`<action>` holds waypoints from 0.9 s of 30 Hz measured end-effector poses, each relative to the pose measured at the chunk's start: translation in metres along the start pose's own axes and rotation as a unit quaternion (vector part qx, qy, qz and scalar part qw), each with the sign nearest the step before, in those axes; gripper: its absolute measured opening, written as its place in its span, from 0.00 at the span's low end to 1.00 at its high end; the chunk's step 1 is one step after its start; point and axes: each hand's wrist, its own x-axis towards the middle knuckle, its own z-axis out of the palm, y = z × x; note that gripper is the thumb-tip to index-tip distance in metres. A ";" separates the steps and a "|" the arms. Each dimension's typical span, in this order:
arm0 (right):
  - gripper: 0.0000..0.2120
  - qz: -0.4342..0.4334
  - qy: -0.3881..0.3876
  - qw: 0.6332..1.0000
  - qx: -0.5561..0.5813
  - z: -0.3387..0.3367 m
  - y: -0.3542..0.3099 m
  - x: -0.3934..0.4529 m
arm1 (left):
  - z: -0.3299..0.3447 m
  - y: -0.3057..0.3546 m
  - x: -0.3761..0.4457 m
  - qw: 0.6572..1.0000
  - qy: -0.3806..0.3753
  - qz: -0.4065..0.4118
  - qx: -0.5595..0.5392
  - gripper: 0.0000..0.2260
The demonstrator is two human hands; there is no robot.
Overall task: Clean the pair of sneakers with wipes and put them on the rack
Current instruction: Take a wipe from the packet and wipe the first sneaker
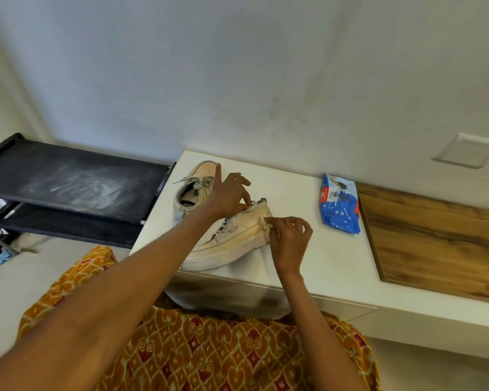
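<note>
Two cream sneakers lie on a white cabinet top [308, 249]. The near sneaker [232, 238] lies on its side with the sole toward me. My left hand [232, 194] pinches its collar near the heel tab, index finger raised. My right hand [290, 238] presses a small white wipe [266, 225] against the sneaker's heel side, fingers curled round it. The far sneaker [194, 184] stands upright behind my left hand, laces loose. A blue wipes pack [340, 204] lies to the right on the cabinet.
A black fabric shoe rack [68, 179] stands to the left of the cabinet, its top shelf dusty. A wooden panel [441, 238] covers the surface at right. A white wall runs behind. My patterned orange clothing fills the foreground.
</note>
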 end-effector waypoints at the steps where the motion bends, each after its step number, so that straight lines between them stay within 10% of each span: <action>1: 0.09 0.024 0.001 1.000 0.006 0.000 0.002 0.003 | 0.000 0.000 -0.001 1.000 0.001 -0.002 0.001 0.07; 14: 0.09 -0.149 -0.021 0.988 0.038 0.007 -0.013 -0.026 | 0.000 -0.006 0.000 0.999 0.012 -0.033 -0.010 0.07; 27: 0.18 -0.052 -0.052 0.996 -0.050 0.017 0.017 -0.018 | -0.002 0.001 -0.004 1.000 0.018 -0.006 -0.012 0.07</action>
